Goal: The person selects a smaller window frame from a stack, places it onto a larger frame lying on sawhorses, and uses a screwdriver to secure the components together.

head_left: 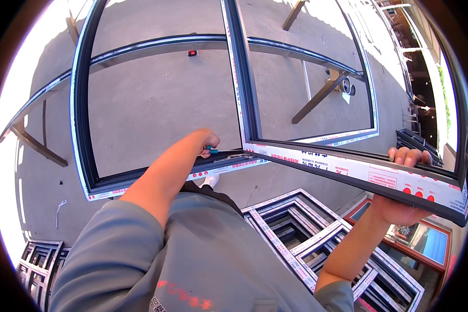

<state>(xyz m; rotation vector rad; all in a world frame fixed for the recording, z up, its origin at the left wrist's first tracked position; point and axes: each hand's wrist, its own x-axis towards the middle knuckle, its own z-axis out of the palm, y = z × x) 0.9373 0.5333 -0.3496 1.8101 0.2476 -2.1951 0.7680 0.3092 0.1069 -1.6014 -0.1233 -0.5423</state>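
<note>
My left hand (209,141) is closed round the teal handle of a screwdriver (212,151). The tool's thin shaft points right, toward a metal hinge piece (239,156) at the bottom rail of a large dark window frame (79,114). From that frame a dark sash (317,162) stands swung out toward the right, its outer side covered in white printed film. Gripping the sash's bottom rail near its far right corner is my right hand (408,156), fingers over the top and palm beneath. Whether the screwdriver's tip touches a screw is too small to tell.
The frame rests on a long metal rail (156,46) with slanting legs (320,99). A small red-and-black object (192,53) lies on the grey floor. Stacked film-covered frames (317,239) stand at lower right, beside a brown-framed window (426,239). More frames (39,260) are at lower left.
</note>
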